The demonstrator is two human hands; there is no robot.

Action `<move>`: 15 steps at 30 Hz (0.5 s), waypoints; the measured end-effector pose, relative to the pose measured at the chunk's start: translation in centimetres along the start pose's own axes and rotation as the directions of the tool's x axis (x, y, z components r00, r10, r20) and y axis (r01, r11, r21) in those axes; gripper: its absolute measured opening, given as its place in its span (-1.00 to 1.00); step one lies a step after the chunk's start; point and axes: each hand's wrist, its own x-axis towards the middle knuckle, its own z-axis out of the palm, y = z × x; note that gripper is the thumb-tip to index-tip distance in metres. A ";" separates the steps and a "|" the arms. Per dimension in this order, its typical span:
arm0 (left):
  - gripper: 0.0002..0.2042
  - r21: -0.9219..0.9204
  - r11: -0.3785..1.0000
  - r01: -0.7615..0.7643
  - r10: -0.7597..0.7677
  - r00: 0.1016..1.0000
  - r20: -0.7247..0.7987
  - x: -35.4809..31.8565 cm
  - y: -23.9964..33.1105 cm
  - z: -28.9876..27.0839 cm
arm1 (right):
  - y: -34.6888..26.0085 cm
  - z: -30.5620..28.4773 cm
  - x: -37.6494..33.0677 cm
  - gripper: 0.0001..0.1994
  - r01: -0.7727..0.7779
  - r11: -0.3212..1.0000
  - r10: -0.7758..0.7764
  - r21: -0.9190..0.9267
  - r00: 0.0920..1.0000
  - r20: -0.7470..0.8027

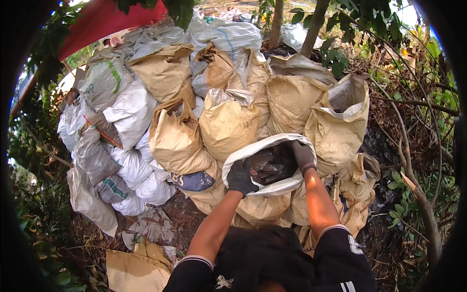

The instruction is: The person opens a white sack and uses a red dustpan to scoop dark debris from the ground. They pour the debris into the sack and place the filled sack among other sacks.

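Right in front of my body stands a tan paper sack with a white lining [266, 144], its mouth wide and facing up. Dark brown and black crumpled pieces [272, 164] lie inside; I cannot make out their kind. My left hand [241, 179], in a dark glove, grips the near left part of the rim. At the right side of the mouth, my right hand [303, 155], also in a dark glove, holds the rim with its fingers on the inner side. Part of its fingers is hard to see against the dark contents.
Several filled tan sacks [228, 124] crowd the far side. White woven bags [131, 114] are heaped to the left. A flattened tan sack [136, 270] lies at the lower left. Tree trunks [315, 29] rise behind, a bare branch [413, 185] stands at right, and a red tarp [107, 27] hangs far left.
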 end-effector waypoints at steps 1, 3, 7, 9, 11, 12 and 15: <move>0.34 0.066 0.998 -0.023 0.024 1.000 -0.007 0.5 0.5 -0.5 | -1.7 -1.0 -1.7 -0.41 -0.004 1.000 0.003 0.014 1.000 0.011; 0.26 0.107 0.991 -0.080 0.084 0.996 -0.034 2.0 2.5 -1.4 | -2.9 -1.8 -4.1 -0.34 0.235 0.964 -0.248 0.121 0.963 0.108; 0.02 -0.114 0.922 -0.369 0.379 0.921 0.086 7.2 2.2 -3.2 | -6.8 -0.6 -10.7 -0.37 0.510 0.650 -0.102 -0.564 0.793 0.600; -0.16 -0.154 0.867 -0.474 0.483 0.875 0.022 9.2 2.4 -3.5 | -6.0 0.6 -12.1 -0.36 0.551 0.496 0.089 -0.671 0.736 0.671; -0.32 -0.217 0.844 -0.491 0.504 0.864 0.006 10.2 2.2 -4.6 | -6.6 1.1 -12.6 -0.35 0.520 0.504 0.179 -0.690 0.718 0.672; -0.36 -0.254 0.831 -0.496 0.516 0.857 0.015 10.8 2.0 -5.0 | -6.9 1.2 -12.8 -0.35 0.502 0.545 0.140 -0.671 0.735 0.663; -0.31 -0.361 0.800 -0.480 0.557 0.818 0.146 10.8 -0.4 -5.7 | -6.6 2.6 -14.5 -0.43 0.494 0.711 -0.321 -0.500 0.861 0.395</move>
